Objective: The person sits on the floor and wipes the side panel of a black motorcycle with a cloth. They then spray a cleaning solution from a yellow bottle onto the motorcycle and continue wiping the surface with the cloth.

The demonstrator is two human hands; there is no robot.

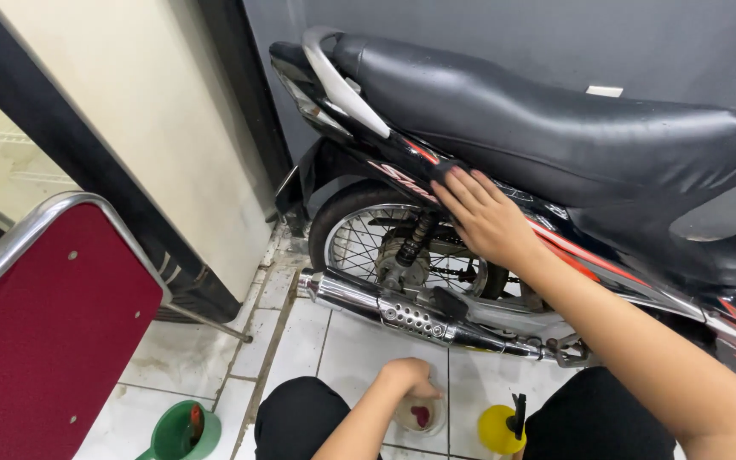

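Observation:
A black motorcycle [555, 128] with red stripes stands against a grey wall, its rear wheel [385, 243] and chrome exhaust [393, 311] facing me. My right hand [483, 217] presses a dark cloth [446, 170] flat against the side panel just under the seat. Lower down, my left hand [408, 376] is curled over a small clear bowl [421, 417] on the floor tiles, with something dark red inside it. Whether the fingers grip the bowl or something in it is hidden.
A yellow bottle with a black nozzle [502, 426] stands right of the bowl. A green cup [182, 433] sits on the floor at lower left. A red chair back with a chrome frame [44, 315] fills the left. My knees [300, 417] frame the bowl.

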